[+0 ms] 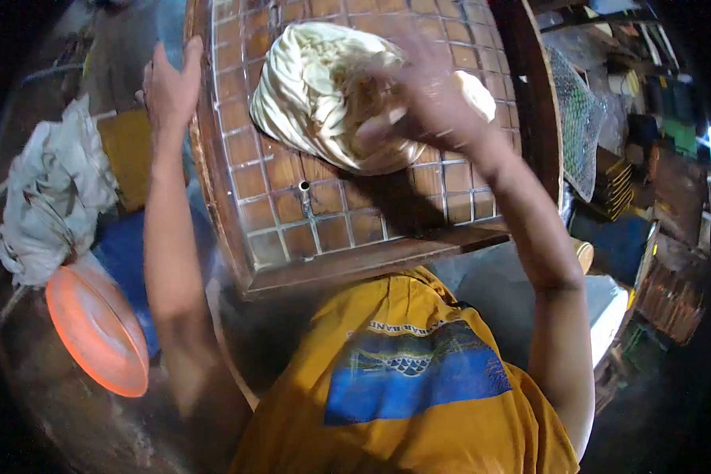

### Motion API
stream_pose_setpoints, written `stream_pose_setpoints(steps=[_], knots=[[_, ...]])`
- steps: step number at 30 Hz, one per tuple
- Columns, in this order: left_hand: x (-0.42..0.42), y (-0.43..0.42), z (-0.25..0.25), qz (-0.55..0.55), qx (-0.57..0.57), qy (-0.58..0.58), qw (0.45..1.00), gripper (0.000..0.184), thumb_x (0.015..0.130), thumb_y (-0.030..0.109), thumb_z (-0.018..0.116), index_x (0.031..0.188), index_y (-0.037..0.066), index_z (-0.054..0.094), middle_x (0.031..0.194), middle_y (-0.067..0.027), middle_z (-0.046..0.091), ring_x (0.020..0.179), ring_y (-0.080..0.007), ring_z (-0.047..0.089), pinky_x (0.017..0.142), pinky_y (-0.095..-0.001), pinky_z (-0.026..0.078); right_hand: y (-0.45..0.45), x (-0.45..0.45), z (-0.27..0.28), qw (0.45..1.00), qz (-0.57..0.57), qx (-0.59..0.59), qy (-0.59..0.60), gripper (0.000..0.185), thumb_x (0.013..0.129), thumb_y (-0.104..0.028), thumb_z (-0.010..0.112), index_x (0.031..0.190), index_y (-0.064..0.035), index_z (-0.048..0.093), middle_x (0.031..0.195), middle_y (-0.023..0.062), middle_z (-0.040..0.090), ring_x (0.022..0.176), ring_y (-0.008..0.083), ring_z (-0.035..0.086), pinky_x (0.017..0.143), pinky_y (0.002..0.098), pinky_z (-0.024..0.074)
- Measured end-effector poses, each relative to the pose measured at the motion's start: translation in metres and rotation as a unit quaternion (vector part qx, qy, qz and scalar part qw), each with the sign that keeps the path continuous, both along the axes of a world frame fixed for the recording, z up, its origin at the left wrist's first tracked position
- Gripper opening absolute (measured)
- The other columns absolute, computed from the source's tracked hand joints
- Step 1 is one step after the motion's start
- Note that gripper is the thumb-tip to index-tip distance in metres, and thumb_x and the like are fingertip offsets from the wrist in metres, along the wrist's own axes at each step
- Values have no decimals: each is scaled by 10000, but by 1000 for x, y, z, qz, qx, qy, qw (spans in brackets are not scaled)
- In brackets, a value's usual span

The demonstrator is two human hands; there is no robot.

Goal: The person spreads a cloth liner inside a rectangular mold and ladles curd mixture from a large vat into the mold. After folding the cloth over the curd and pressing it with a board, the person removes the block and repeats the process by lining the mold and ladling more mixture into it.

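A cream-white bundle of gathered, twisted cloth (308, 95) lies on a shallow wooden frame (355, 261), whose brown base is crossed by a pale grid. My right hand (426, 95) is over the bundle's right side, smeared by motion, so its fingers and any hold on the cloth are unclear. A pale rounded piece (475, 96) shows just right of that wrist; whether it belongs to the cloth is unclear. Against the frame's left edge rests my left hand (171, 87), with thumb and fingers apart. A short metal tube (305, 189) stands on the grid below the bundle.
At the left are an orange-red basin (95, 332), a blue container (126, 268) and a crumpled whitish sack (59, 189). Green netting (577, 118) hangs beyond the frame's right side. Stacked ridged items (612, 186) and clutter fill the far right.
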State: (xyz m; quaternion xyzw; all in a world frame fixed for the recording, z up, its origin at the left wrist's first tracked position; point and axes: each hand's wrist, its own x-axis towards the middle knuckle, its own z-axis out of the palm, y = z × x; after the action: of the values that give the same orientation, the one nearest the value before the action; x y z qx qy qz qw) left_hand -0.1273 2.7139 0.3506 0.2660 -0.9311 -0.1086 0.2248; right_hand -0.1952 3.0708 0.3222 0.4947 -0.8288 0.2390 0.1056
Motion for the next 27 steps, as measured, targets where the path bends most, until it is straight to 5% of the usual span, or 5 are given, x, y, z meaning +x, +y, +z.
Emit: stream_pose_setpoints(steps=[4,9,14,21,27], knots=[[9,42,29,-129,-163,-27,978,818,707,500,726,1310,11,468,1370,-220,430,1287,-379,381,1095,-498,220,-46,24,4,996,-28,78,34,265,868,-214,443,1076,-92,551,1064,136,602,1059,349,553,936,535,371],[35,102,63,-359,-49,-171,916,871,550,301,842,1293,27,481,1387,-207,389,1313,-388,319,1091,-533,212,-2,20,95,949,37,-281,-138,209,838,5,498,1046,-7,516,748,155,563,721,236,596,644,333,468],[16,153,-7,-425,-140,25,894,782,586,208,811,1270,10,488,1331,-187,458,1272,-331,386,1088,-410,261,55,27,172,891,31,-441,-100,154,819,48,466,955,35,537,879,86,580,841,107,538,752,265,451],[-25,329,-25,-455,69,176,870,521,720,183,741,1188,44,559,1202,-121,573,1163,-306,488,1023,-426,332,174,114,228,830,-34,-546,-104,144,852,-20,504,981,22,551,898,51,594,872,102,542,796,244,427],[-49,462,75,-599,226,271,719,345,812,208,709,1089,37,596,1021,-59,652,922,-189,608,823,-325,481,334,216,207,661,-112,-734,-109,265,953,-182,495,1147,-2,498,1076,91,591,1027,165,561,910,313,455]])
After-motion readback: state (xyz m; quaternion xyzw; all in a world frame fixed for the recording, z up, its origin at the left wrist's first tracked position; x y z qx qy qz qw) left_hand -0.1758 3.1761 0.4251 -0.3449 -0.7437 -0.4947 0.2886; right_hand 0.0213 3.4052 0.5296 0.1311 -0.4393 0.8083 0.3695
